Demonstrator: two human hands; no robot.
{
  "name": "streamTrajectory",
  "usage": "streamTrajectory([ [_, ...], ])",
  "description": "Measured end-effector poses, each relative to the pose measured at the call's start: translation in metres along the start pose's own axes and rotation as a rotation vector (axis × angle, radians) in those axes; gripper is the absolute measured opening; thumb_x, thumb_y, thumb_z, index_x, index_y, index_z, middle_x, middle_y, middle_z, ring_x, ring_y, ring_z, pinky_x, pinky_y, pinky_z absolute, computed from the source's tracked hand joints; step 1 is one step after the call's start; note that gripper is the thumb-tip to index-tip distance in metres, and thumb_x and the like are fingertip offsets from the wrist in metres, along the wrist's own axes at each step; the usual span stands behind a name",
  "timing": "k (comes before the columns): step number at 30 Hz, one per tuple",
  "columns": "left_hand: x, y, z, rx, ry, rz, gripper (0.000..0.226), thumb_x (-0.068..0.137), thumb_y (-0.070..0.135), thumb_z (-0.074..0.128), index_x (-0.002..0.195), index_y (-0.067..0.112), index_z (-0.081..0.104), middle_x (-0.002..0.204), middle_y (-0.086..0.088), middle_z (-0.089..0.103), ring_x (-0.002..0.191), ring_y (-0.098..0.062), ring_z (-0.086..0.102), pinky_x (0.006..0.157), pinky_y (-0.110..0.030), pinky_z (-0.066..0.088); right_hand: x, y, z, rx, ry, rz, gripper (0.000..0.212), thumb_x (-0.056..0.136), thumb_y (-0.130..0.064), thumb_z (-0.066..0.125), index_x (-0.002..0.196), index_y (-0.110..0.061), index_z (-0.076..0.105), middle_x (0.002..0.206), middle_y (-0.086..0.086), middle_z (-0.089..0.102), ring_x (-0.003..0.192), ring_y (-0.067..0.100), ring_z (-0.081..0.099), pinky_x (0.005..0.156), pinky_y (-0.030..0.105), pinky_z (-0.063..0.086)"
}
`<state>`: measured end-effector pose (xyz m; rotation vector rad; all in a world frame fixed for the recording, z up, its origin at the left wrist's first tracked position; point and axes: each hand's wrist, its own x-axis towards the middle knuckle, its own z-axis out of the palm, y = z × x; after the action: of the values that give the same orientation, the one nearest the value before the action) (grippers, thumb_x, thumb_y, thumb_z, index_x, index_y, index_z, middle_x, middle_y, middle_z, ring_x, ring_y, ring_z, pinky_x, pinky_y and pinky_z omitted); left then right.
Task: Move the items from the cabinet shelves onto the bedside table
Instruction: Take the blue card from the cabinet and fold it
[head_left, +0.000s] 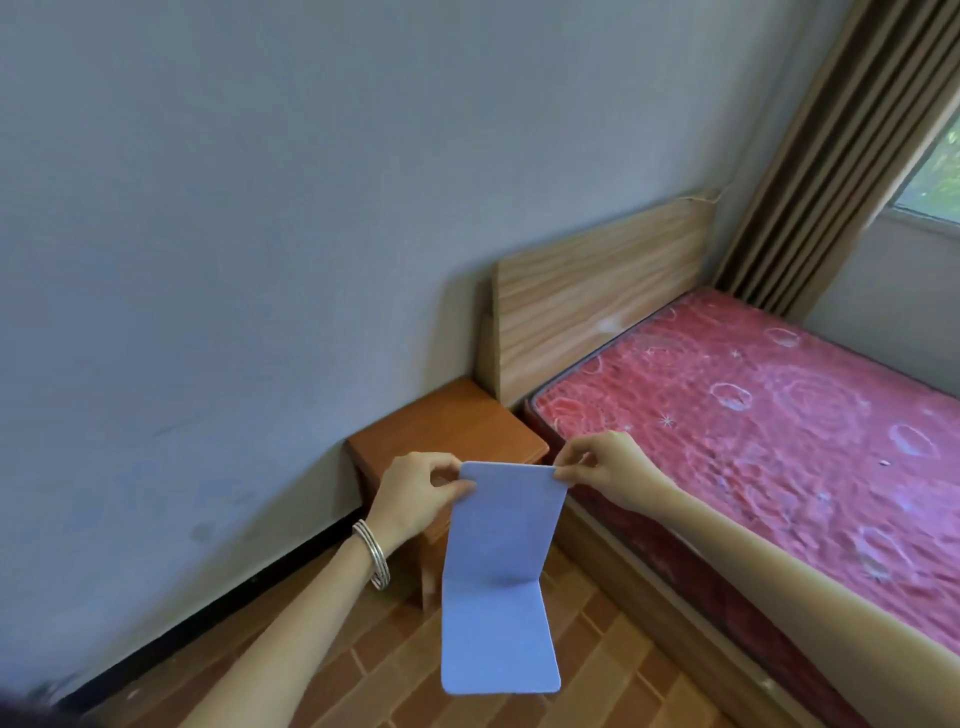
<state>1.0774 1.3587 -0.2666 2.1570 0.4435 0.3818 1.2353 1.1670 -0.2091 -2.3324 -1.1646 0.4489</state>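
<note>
Bedroom corner: grey wall, brick-pattern floor (395, 670), bed (769, 431) with red mattress, wood headboard (597, 296), curtain (841, 140) at right. Brown bench (441, 431) stands against the wall, just beside the bed, top bare. Left hand (415, 493) and right hand (608, 467) each pinch a top corner of a blue sheet (498, 582), fingers clamped on it. Sheet hangs in the air in front of the bench, lower half creased and bent toward the camera. Bracelets (374, 553) on left wrist.
</note>
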Motion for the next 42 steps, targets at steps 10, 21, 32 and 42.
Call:
streamTrajectory([
  [10, 0.101, -0.058, 0.033, -0.048, 0.187, -0.37, 0.009, 0.076, 0.027, 0.073, 0.069, 0.026, 0.067, 0.072, 0.008, 0.071, 0.068, -0.006, 0.067, 0.074, -0.04, 0.055, 0.13, 0.091, -0.02, 0.08, -0.149, -0.092, 0.01, 0.082, -0.022, 0.07, 0.091, -0.024, 0.065, 0.09, -0.008, 0.068, 0.077, 0.004, 0.064, 0.069, 0.01, 0.046],
  [21, 0.187, -0.173, 0.056, 0.028, 0.303, -0.588, 0.009, 0.077, 0.023, 0.07, 0.072, 0.028, 0.065, 0.074, 0.007, 0.07, 0.075, -0.01, 0.065, 0.075, -0.035, 0.051, 0.254, 0.131, 0.088, 0.087, -0.47, -0.093, 0.009, 0.08, -0.017, 0.07, 0.082, -0.023, 0.064, 0.085, -0.007, 0.068, 0.079, 0.009, 0.063, 0.069, 0.017, 0.045],
  [32, 0.247, -0.338, 0.099, -0.047, 0.373, -0.744, 0.008, 0.082, 0.019, 0.067, 0.089, 0.016, 0.069, 0.081, 0.007, 0.063, 0.08, -0.01, 0.057, 0.069, -0.025, 0.039, 0.361, 0.181, 0.226, 0.049, -0.58, 0.032, 0.022, 0.079, -0.009, 0.066, 0.079, -0.03, 0.061, 0.082, -0.01, 0.064, 0.079, 0.007, 0.063, 0.072, 0.014, 0.046],
  [42, 0.277, -0.419, 0.106, -0.124, 0.509, -0.713, 0.007, 0.082, 0.01, 0.066, 0.088, 0.009, 0.068, 0.088, -0.005, 0.07, 0.08, -0.014, 0.062, 0.066, -0.002, 0.039, 0.432, 0.233, 0.316, -0.089, -0.583, -0.022, 0.022, 0.083, -0.016, 0.065, 0.105, -0.015, 0.064, 0.108, 0.002, 0.066, 0.098, 0.017, 0.06, 0.083, 0.027, 0.045],
])
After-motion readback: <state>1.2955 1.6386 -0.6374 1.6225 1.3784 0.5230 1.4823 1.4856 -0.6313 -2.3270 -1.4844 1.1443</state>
